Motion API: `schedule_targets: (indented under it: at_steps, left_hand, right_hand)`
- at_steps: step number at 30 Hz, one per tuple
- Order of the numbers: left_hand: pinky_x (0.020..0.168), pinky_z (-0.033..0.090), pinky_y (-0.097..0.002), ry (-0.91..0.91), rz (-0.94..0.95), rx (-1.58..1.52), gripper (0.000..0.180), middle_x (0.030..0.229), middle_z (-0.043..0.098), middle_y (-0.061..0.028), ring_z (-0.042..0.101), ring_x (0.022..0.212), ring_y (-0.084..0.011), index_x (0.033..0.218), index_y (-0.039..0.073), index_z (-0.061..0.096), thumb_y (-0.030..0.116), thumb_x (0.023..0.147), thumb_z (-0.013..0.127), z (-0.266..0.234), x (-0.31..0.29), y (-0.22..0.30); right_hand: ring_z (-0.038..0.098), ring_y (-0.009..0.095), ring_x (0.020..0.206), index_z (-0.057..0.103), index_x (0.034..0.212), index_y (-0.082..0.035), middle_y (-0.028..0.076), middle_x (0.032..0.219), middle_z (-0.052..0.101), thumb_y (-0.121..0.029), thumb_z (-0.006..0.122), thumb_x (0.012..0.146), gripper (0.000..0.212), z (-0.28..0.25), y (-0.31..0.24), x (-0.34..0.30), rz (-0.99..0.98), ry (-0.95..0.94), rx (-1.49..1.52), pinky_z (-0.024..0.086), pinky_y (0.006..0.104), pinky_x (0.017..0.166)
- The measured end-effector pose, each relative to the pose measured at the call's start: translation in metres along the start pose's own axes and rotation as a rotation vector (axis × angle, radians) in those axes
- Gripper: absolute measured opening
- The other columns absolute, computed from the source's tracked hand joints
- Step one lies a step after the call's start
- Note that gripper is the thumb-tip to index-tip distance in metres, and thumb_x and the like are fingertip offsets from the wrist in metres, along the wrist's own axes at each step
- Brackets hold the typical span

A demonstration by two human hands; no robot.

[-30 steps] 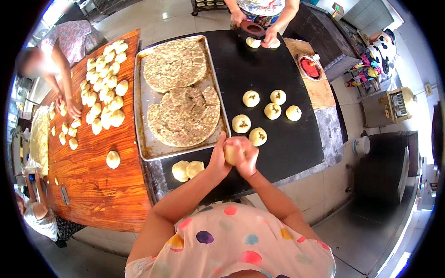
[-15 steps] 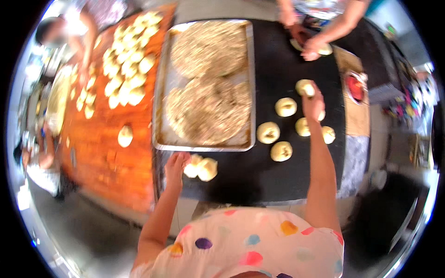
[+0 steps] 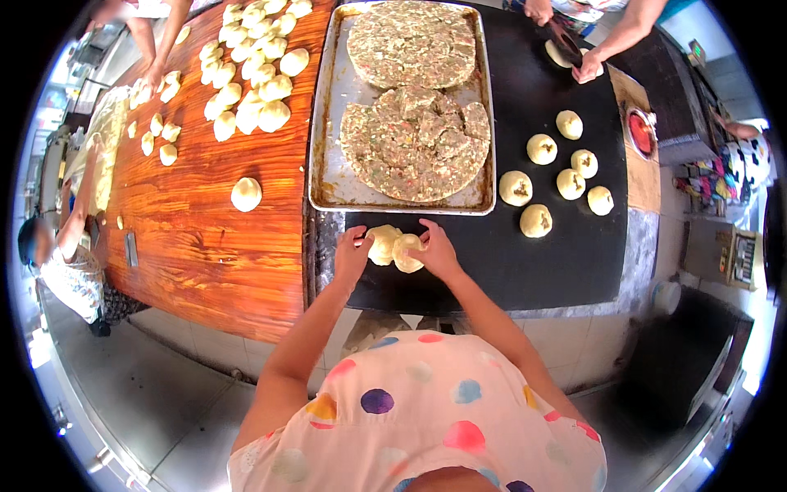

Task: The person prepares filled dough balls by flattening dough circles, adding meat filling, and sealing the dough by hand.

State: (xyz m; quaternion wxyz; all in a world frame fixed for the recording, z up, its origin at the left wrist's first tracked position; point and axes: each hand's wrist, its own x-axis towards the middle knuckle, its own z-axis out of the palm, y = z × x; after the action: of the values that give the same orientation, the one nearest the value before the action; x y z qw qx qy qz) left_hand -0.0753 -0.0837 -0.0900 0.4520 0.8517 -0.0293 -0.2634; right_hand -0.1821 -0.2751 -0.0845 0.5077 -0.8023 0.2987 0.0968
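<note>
Two pale dough pieces lie side by side on the black tabletop, just in front of the filling tray. The left dough piece (image 3: 381, 245) has my left hand (image 3: 351, 252) at its outer edge, with the fingers curled onto it. On the other side, my right hand (image 3: 438, 251) grips the flattened right dough piece (image 3: 407, 253) between thumb and fingers. The metal tray (image 3: 320, 176) holds two big mounds of chopped filling (image 3: 416, 141). To the right stand several round buns (image 3: 536, 220), some with brown filling showing at the top.
A wooden board (image 3: 221, 271) on the left carries many dough balls (image 3: 274, 116), one lying apart. At the far right, a co-worker's hands (image 3: 589, 66) work with a knife and dough. Another person's hands (image 3: 153, 74) reach dough at the far left. A red dish (image 3: 641, 133) sits on cardboard.
My right hand has left a bun among those on the right and come back to the dough pieces by my left hand. The whole view has shifted.
</note>
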Motion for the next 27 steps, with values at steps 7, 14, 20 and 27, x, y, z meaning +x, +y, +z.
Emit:
schedule_targets:
  at_steps: [7,14,20,27]
  left_hand:
    - [0.083,0.052,-0.03,-0.13,0.003,-0.126,0.024,0.106,0.065,-0.0099,0.063,0.093,-0.0173,0.113,0.002,0.065,0.016,0.093,0.062,-0.025,-0.037,-0.015]
    - [0.078,0.054,-0.029,-0.514,-0.174,-0.415,0.026,0.108,0.066,-0.009,0.066,0.09,-0.0171,0.114,0.0,0.062,0.02,0.098,0.056,-0.014,-0.057,0.012]
    - [0.079,0.055,-0.0294,-0.64,-0.206,-0.407,0.027,0.107,0.066,-0.0094,0.066,0.09,-0.0176,0.114,0.0,0.062,0.021,0.098,0.055,-0.002,-0.063,0.02]
    - [0.08,0.054,-0.0293,-0.468,-0.26,-0.366,0.027,0.105,0.067,-0.0092,0.066,0.09,-0.0166,0.114,0.001,0.063,0.023,0.099,0.056,-0.023,-0.064,0.007]
  right_hand:
    - [0.063,0.021,0.079,0.065,0.093,-0.006,0.009,0.087,0.064,-0.03,0.082,0.075,0.035,0.012,0.004,-0.059,-0.139,0.188,0.034,0.051,0.0331,0.074]
    - [0.064,0.016,0.079,0.064,0.102,0.0,0.007,0.092,0.068,-0.022,0.079,0.081,0.034,-0.052,0.111,-0.125,0.29,0.531,0.192,0.053,0.0307,0.07]
    - [0.041,0.039,0.134,0.057,0.129,-0.001,0.027,0.141,0.046,-0.046,0.051,0.096,0.055,-0.042,0.145,-0.074,0.519,1.092,-0.399,0.032,0.0489,0.111]
    - [0.013,0.034,0.148,0.03,0.151,-0.006,0.021,0.158,0.02,-0.054,0.044,0.095,0.075,-0.01,0.074,-0.046,0.603,0.934,-0.636,0.008,0.0498,0.12]
